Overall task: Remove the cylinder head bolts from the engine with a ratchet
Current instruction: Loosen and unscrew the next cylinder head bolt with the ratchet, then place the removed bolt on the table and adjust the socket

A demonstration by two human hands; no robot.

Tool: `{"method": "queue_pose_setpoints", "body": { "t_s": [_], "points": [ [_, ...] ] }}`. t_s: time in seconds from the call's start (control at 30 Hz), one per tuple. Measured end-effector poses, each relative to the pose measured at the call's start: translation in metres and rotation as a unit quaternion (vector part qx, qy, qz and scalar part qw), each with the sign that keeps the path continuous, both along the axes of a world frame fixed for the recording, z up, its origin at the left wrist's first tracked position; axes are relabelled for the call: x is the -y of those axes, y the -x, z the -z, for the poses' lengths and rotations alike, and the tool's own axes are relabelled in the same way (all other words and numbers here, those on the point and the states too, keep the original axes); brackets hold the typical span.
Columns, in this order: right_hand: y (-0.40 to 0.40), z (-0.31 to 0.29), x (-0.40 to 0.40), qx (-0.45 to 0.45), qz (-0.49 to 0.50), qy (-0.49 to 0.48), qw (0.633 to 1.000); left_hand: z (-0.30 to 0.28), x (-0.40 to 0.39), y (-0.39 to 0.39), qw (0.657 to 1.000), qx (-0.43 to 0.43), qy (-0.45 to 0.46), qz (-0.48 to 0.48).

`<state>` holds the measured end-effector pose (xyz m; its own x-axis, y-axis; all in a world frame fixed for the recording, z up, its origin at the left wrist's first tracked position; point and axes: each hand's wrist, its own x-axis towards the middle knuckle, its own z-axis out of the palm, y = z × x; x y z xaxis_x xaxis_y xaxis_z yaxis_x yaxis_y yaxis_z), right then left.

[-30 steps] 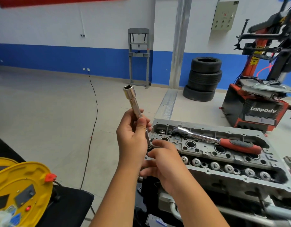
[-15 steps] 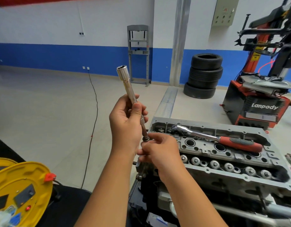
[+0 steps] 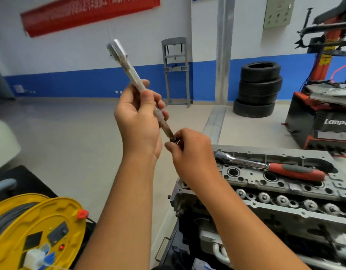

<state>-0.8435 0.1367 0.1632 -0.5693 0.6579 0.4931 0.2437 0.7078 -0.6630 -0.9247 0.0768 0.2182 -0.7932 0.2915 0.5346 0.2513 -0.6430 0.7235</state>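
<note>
The left hand (image 3: 138,121) is clenched around the shaft of a long socket extension (image 3: 133,75), holding it up in front of the camera and tilted so that its socket end points up and away to the left, blurred against the wall. The right hand (image 3: 191,152) sits just below and to the right of the left one, its fingertips pinching a small dark piece at the lower end of the extension; what that piece is cannot be told. Below and to the right of the right hand lies the engine (image 3: 285,193) with its cylinder head uppermost, showing rows of round bores and valve springs. The ratchet (image 3: 269,166) rests across the top of the head, just right of the right hand and touched by neither hand, its chrome head toward the hands and its red and grey grip pointing away to the right. Below the left forearm, at the lower left, stands a yellow cable reel (image 3: 41,230). Beyond the hands, on the floor by the blue-banded wall, is a stack of tyres (image 3: 258,88).
</note>
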Motion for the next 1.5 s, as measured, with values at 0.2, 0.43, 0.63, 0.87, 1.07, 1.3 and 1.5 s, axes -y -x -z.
{"method": "queue_pose_setpoints", "body": {
  "t_s": [0.2, 0.43, 0.63, 0.87, 1.07, 1.3, 1.5],
  "points": [
    [-0.046, -0.044, -0.021, -0.003, 0.036, -0.064, 0.997, -0.050, -0.015, -0.018, 0.990, 0.087, -0.041, 0.100],
    [-0.215, -0.007, -0.067, -0.093, 0.087, 0.097, 0.987, -0.031, -0.091, -0.122, 0.961, 0.168, -0.027, 0.218],
    [-0.401, 0.028, -0.084, -0.345, 0.260, 0.275, 0.859, 0.032, -0.149, -0.329, 0.883, 0.137, 0.139, 0.427],
    [-0.615, 0.069, -0.028, -0.565, 0.449, 0.248, 0.647, 0.110, -0.126, -0.560, 0.758, 0.082, 0.300, 0.574],
    [-0.782, 0.096, 0.037, -0.528, 0.654, 0.215, 0.497, 0.174, -0.083, -0.629, 0.675, 0.101, 0.407, 0.607],
    [-0.858, 0.118, 0.018, -0.271, 0.745, 0.283, 0.540, 0.197, -0.061, -0.643, 0.669, 0.099, 0.421, 0.605],
    [-0.887, 0.130, -0.008, -0.137, 0.830, 0.236, 0.487, 0.198, -0.066, -0.619, 0.693, 0.073, 0.418, 0.583]
  ]
}}
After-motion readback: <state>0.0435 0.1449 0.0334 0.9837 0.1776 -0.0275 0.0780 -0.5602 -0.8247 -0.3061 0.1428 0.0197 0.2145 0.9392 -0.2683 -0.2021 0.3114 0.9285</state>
